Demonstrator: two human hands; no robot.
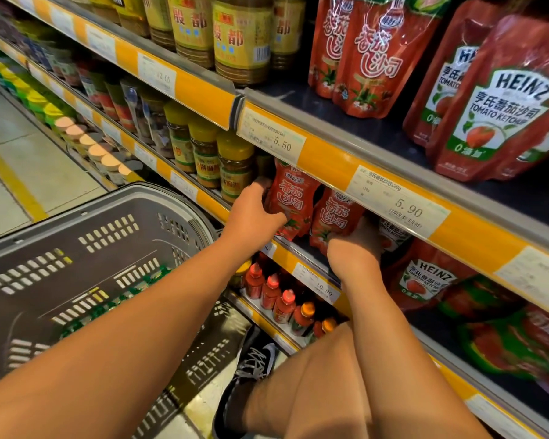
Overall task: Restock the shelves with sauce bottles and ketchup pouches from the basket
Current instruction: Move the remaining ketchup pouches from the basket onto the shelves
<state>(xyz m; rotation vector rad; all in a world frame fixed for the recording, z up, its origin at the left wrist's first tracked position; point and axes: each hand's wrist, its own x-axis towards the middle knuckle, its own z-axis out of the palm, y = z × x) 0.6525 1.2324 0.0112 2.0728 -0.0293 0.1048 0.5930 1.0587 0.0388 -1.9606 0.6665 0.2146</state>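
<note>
The shelves [330, 160] fill the right side, their yellow price strips running diagonally. Below at left stands a grey basket [86, 236], green-capped items showing through its slots. On the middle shelf two red ketchup pouches [293, 198] stand upright side by side. The left hand [254, 213] is clamped on the left pouch; the right hand [357, 245] presses the other pouch's lower edge, its fingers hidden, so its grip cannot be told.

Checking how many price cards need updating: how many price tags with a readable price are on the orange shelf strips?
4: 12.00 tag upper left, 5.50 tag centre, 5.90 tag right of it, 10.90 tag on the strip below. Other tags are too blurred to read.
</note>
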